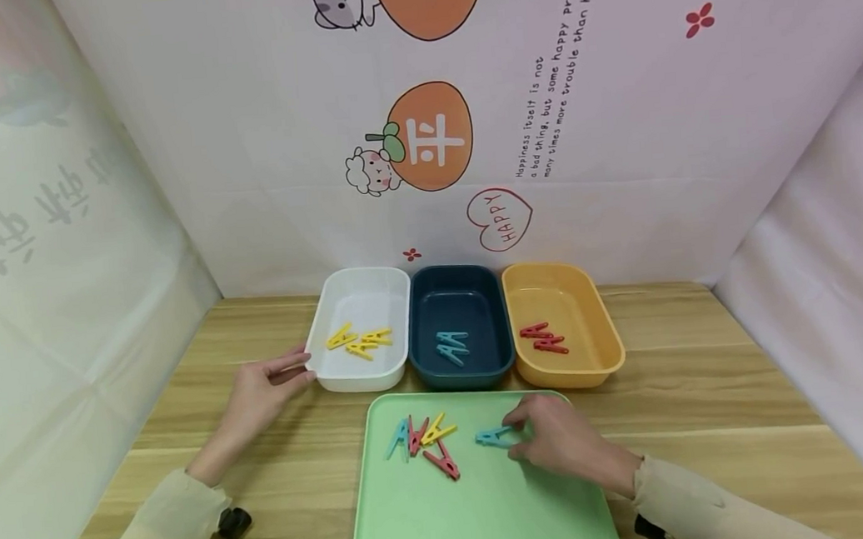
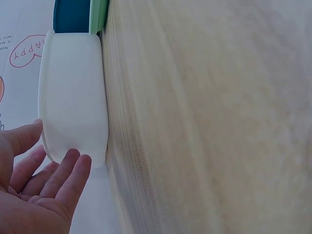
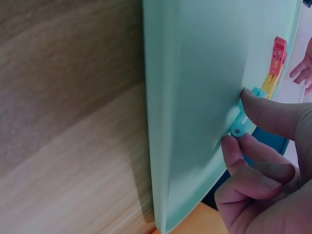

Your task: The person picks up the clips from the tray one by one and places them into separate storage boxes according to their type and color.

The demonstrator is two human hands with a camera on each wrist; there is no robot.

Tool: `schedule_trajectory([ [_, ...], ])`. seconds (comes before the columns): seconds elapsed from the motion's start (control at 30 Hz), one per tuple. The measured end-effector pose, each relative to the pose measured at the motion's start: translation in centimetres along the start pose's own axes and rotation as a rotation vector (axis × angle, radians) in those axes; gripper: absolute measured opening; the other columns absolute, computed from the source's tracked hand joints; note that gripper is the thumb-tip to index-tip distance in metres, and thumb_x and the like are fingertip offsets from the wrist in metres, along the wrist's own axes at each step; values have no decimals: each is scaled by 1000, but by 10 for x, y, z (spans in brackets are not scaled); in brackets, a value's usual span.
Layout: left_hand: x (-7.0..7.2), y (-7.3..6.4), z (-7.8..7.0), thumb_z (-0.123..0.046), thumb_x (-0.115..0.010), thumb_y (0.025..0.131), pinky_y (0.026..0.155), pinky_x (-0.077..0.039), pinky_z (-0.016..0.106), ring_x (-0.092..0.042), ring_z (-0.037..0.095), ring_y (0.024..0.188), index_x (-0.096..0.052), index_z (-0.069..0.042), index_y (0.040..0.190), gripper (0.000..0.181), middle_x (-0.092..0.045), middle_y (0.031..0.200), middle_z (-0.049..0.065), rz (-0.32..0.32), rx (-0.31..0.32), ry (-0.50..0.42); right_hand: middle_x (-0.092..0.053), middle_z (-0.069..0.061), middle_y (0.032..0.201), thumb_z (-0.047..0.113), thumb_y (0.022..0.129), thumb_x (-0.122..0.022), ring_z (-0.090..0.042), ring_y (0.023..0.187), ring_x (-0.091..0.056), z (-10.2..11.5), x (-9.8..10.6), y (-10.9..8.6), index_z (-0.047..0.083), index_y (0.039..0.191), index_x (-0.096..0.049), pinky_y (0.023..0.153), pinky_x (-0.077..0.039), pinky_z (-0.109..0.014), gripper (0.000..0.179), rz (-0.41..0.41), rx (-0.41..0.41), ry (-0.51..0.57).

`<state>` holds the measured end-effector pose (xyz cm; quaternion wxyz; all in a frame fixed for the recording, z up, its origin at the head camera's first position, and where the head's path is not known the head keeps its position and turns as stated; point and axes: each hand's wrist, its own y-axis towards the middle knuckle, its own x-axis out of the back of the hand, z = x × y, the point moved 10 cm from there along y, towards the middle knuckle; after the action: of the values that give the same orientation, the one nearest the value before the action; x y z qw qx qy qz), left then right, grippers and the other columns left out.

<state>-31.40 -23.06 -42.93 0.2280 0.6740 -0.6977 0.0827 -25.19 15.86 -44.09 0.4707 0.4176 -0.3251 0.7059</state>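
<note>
My left hand (image 1: 258, 394) is at the near left corner of a white box (image 1: 360, 381), its fairly straight fingers touching the outer wall and the thumb by the rim. Over the green tray (image 1: 494, 524), my right hand (image 1: 564, 440) pinches a light blue clothespin (image 1: 493, 438) by its two legs between thumb and finger. Left of it on the tray lie another blue clothespin (image 1: 398, 440), a yellow clothespin (image 1: 438, 429), an upper red clothespin (image 1: 416, 434) and a lower red clothespin (image 1: 442, 462).
Several yellow clothespins (image 1: 359, 350) lie in the white box. Beside it, a dark blue box (image 1: 459, 288) contains blue clothespins (image 1: 452, 349), and an orange box (image 1: 577, 309) contains red clothespins (image 1: 545, 344). All three boxes stand behind the tray on a wooden table (image 1: 711, 392), before a printed cloth.
</note>
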Motion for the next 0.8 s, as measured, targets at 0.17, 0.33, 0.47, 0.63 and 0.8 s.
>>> schedule_trajectory([
  [0.17,0,0,0,-12,-81,96,84,-61,21,-71,36,113,-69,9,130,41,-59,146,18,-2,-5,8,-72,9,92,14,75,-97,-15,87,-61,-3,4,-2,13,100,-84,81,-57,-40,29,-10,-19,28],
  [0.33,1,1,0,-12,-81,96,84,-61,21,-71,36,113,-69,9,130,41,-59,147,19,-4,-7,11,-77,7,98,10,75,-96,-15,95,-65,-7,4,-3,14,103,-84,86,-58,-42,31,-25,-40,74],
  [0.47,1,2,-1,-12,-81,96,84,-61,21,-72,36,112,-69,9,129,41,-59,146,19,-4,-9,17,-78,5,101,8,76,-94,-18,103,-68,-9,5,-3,13,107,-84,91,-59,-45,33,-37,-52,111],
  [0.63,1,2,-1,-12,-81,96,84,-60,21,-72,36,112,-70,9,129,40,-60,146,18,-3,-2,22,-79,4,102,8,77,-94,-20,105,-70,-11,8,-4,12,109,-84,91,-60,-46,34,-54,-26,157],
  [0.8,1,1,-1,-11,-81,96,84,-60,21,-72,36,112,-70,9,129,40,-60,146,19,-5,-2,19,-79,5,100,13,78,-95,-19,101,-69,-11,10,-4,12,107,-84,84,-58,-38,31,-59,21,205],
])
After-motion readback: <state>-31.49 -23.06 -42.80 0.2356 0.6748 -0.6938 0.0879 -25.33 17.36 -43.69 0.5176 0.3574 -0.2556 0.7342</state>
